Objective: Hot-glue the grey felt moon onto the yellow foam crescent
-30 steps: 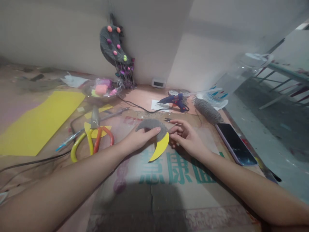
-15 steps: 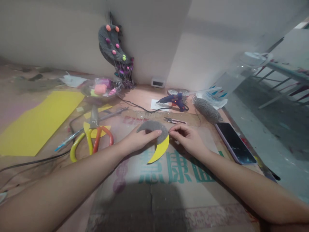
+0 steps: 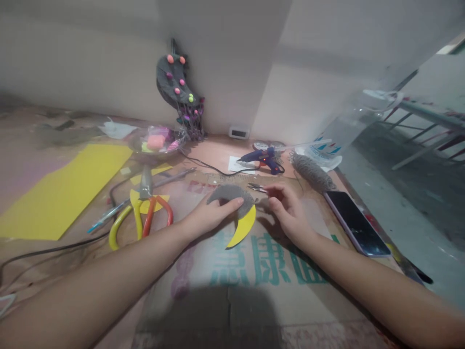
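Note:
My left hand (image 3: 218, 211) is closed on a crescent-moon cutout, its thumb pressing flat on the front face. Grey yarn (image 3: 229, 194) covers the upper part of the crescent, and the lower tip is bare yellow card (image 3: 242, 228). A short dark yarn end sticks out at the right of the wrapped part. Beyond the crescent, small thread snips (image 3: 256, 187) lie on the cardboard, blades pointing left. My right hand (image 3: 288, 211) reaches over the snips' handle with its fingertips on it. Its thumb stands apart from the index finger, and the handle is mostly hidden.
A glue gun (image 3: 259, 157) rests behind the snips, its cable running left. Grey yarn (image 3: 312, 170), a phone (image 3: 358, 223) and a bottle (image 3: 345, 126) are at the right. Pliers (image 3: 145, 203), yellow sheet (image 3: 69, 194) and bowl (image 3: 160, 145) lie left. A decorated moon (image 3: 172, 82) hangs behind.
My right hand has left the crescent's yarn edge, opened its pinch and moved slightly right and forward onto the snips. My left hand keeps its hold. The camera view has tilted slightly up.

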### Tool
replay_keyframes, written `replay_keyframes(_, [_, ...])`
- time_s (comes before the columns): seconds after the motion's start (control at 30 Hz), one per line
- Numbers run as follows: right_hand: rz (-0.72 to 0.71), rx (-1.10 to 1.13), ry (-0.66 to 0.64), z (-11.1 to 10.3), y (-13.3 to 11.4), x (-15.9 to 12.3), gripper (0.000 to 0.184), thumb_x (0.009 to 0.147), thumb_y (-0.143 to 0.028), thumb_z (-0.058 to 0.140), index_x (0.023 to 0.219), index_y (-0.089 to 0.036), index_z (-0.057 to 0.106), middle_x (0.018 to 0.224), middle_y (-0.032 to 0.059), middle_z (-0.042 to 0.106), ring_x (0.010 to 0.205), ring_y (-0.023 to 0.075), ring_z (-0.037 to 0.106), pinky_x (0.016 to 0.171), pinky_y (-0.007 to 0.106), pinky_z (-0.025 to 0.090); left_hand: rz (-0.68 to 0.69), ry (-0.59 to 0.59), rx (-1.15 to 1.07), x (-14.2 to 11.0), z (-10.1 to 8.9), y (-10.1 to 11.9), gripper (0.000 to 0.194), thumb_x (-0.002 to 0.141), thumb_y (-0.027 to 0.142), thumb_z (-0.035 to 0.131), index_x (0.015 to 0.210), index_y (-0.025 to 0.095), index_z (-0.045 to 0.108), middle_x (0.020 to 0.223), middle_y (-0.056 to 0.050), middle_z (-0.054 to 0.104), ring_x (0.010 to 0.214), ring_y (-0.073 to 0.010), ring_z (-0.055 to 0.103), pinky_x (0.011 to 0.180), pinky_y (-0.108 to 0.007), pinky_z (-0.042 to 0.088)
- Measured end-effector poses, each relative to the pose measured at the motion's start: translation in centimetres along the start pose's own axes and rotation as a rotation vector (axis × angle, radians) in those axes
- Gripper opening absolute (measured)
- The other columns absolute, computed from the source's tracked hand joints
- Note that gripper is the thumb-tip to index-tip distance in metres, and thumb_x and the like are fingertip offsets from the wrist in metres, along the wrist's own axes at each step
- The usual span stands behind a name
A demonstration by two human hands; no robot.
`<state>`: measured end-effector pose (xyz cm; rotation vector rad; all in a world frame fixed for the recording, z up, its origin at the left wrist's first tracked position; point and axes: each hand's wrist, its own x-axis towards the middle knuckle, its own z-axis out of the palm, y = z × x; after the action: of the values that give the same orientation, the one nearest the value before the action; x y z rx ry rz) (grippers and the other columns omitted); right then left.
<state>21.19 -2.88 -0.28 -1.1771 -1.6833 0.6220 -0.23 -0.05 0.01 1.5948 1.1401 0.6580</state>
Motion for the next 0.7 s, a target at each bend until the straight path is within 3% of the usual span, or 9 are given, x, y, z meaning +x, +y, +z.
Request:
replay_keyframes(0.07, [-0.034,-0.013,0.011,0.0,-0.2,0.0,0.014,0.090,-0.034,0.055,0.091,-0.021,0.058,0.084,0.0018,0.059,0.077,0.0154,0.057,0.071,0.029,0.045,0.010,0.043,-0.019,0.0,0.1,0.2,0.039,0.082,0.053,0.052,0.072,0.019,0.067,0.058,-0.001,0.063,0.070,-0.0199,0.062,0.070,-0.028,0.047])
replay_keyframes(0.17, [-0.071,-0.074,-0.112,0.0,-0.4,0.1,0.018,0.090,-0.030,0.054,0.077,-0.020,0.060,0.075,0.0015,0.060,0.074,0.0157,0.056,0.071,0.029,0.044,-0.001,0.101,-0.010,0.0,0.1,0.6,0.036,0.081,0.051,0.053,0.069,0.019,0.066,0.054,0.000,0.060,0.068,-0.0202,0.060,0.068,-0.029,0.047])
replay_keyframes(0.27, [-0.022,-0.069,-0.188,0.3,-0.5,0.2,0.016,0.088,-0.030,0.056,0.080,-0.019,0.065,0.079,0.0033,0.065,0.077,0.0170,0.059,0.074,0.030,0.045,0.010,0.113,-0.019,0.2,0.3,0.4,0.038,0.082,0.051,0.052,0.069,0.019,0.066,0.055,-0.001,0.061,0.068,-0.0201,0.061,0.068,-0.029,0.047])
replay_keyframes(0.47, [0.232,0.106,-0.233,1.1,-0.4,-0.2,0.018,0.083,-0.035,0.061,0.083,-0.018,0.067,0.082,0.0024,0.066,0.078,0.0166,0.059,0.073,0.028,0.046,0.087,0.072,-0.102,0.3,0.8,-0.4,0.035,0.081,0.050,0.056,0.087,0.018,0.070,0.078,-0.003,0.071,0.076,-0.0193,0.063,0.071,-0.028,0.048])
replay_keyframes(0.7, [0.324,0.200,-0.237,1.5,-0.1,-0.3,0.019,0.079,-0.036,0.064,0.083,-0.018,0.066,0.077,0.0002,0.062,0.066,0.0127,0.052,0.061,0.025,0.042,0.091,0.082,-0.067,0.1,0.9,-0.4,0.034,0.082,0.050,0.056,0.085,0.019,0.070,0.074,-0.002,0.070,0.069,-0.0174,0.062,0.065,-0.026,0.047])
